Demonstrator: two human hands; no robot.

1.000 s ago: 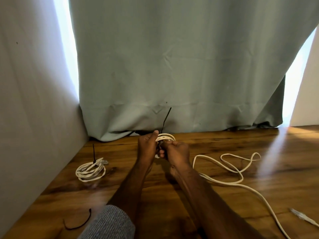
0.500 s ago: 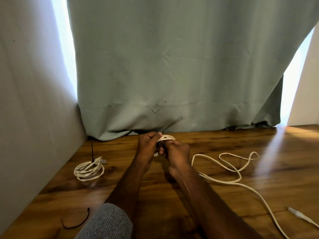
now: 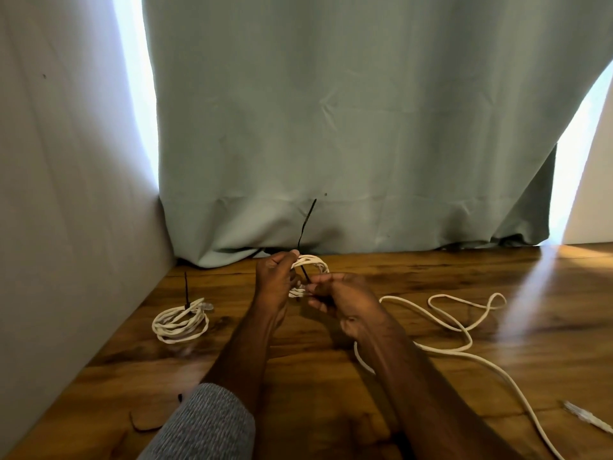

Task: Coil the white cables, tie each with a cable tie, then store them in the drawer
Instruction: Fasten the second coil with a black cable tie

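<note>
Above the wooden floor (image 3: 497, 327) my two hands hold a small coil of white cable (image 3: 315, 262). My left hand (image 3: 273, 283) grips the coil's left side, thumb on top. My right hand (image 3: 345, 295) pinches a black cable tie (image 3: 306, 227) at the coil; the tie's free tail sticks up in front of the curtain. A second white coil (image 3: 180, 322) lies on the floor to the left, with a black tie standing up from it. A loose, uncoiled white cable (image 3: 457, 327) snakes across the floor to the right, its connector (image 3: 583, 416) near the right edge.
A grey-green curtain (image 3: 331, 127) hangs to the floor straight ahead. A pale wall (image 3: 66, 194) closes the left side. Part of a spare black tie (image 3: 179, 397) shows beside my grey sleeve (image 3: 205, 426). No drawer is in view.
The tie's tail swung down towards the right and has come back up. Both hands stayed at the coil, and the coil shows more between them.
</note>
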